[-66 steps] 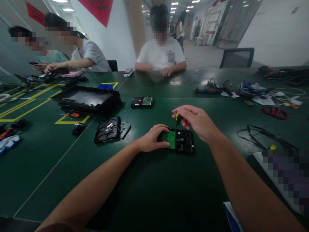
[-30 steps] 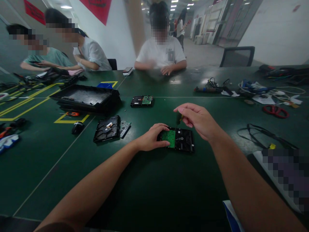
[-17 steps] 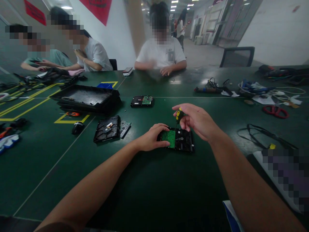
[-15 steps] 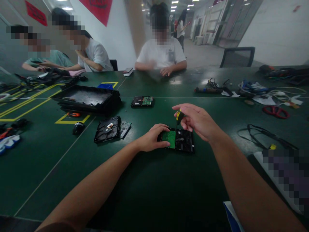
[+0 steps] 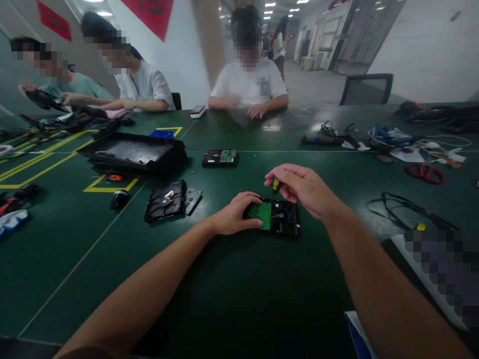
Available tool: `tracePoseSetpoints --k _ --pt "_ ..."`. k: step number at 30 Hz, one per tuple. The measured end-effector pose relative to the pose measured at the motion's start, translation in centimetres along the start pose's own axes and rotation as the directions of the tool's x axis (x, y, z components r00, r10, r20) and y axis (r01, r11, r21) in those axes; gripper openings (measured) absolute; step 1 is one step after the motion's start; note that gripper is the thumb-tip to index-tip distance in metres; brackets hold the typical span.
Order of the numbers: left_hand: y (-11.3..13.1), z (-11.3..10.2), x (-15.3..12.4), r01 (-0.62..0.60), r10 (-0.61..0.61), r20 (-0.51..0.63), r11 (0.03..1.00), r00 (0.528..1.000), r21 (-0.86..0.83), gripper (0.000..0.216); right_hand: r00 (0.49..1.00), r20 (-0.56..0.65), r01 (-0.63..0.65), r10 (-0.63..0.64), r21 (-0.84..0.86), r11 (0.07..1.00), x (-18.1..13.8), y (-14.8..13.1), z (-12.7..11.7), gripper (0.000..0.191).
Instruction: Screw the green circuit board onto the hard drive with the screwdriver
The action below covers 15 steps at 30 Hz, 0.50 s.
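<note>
Two hands work one hard drive (image 5: 279,219) lying flat mid-surface (image 5: 232,289). Left hand (image 5: 234,214) presses fingers down on its near-left edge beside the green circuit board (image 5: 262,214). Right hand (image 5: 305,189) pinches a yellow-handled screwdriver (image 5: 276,186), tip down at the drive's far edge. Best kept upright and seated, I judge, the drive held flat. Left, stacked black trays (image 5: 134,152) hold nothing discernible.

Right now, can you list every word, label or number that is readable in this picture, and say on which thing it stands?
None can be read.
Red banner on the wall: dark marks, too blurred.
Second red banner: blurred.
Green circuit board of the hard drive under the left hand: print too small.
Far hard drive: label illegible.
</note>
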<state>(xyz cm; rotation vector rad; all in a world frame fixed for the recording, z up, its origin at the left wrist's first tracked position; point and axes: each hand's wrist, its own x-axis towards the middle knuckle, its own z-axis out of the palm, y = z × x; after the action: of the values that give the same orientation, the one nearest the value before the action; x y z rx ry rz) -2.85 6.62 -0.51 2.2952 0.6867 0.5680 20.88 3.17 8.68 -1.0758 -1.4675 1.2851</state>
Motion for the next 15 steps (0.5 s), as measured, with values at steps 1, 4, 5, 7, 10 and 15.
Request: tracePoseSetpoints --k 1,4,5,7,10,15 --pt "-0.04 0.01 0.01 0.003 -0.003 0.0 1.0 1.0 0.001 0.06 1.0 -0.005 -0.005 0.005 0.016 1.0 0.05 0.05 0.01 0.028" --pt "-0.07 0.03 0.03 0.006 -0.006 -0.001 1.0 1.0 0.0 0.06 1.0 -0.013 -0.021 0.022 0.068 0.997 0.2 0.24 -0.04 0.029" --pt "-0.06 0.03 0.04 0.006 -0.006 -0.001 1.0 1.0 -0.001 0.059 1.0 -0.015 -0.022 0.023 0.073 0.997 0.22 0.28 -0.06 0.029" --pt "-0.03 0.03 0.03 0.005 -0.005 -0.003 1.0 1.0 -0.001 0.059 0.999 -0.031 -0.008 0.009 0.048 0.999 0.23 0.34 -0.08 0.026" --pt "0.0 0.02 0.02 0.004 -0.004 -0.005 1.0 1.0 0.0 0.059 0.997 -0.065 0.037 -0.037 0.0 0.999 0.26 0.46 -0.07 0.023" --pt "0.04 0.01 0.04 0.012 -0.012 -0.004 1.0 1.0 -0.018 0.059 0.995 -0.103 0.019 -0.018 0.013 1.0 0.33 0.59 -0.05 0.017"
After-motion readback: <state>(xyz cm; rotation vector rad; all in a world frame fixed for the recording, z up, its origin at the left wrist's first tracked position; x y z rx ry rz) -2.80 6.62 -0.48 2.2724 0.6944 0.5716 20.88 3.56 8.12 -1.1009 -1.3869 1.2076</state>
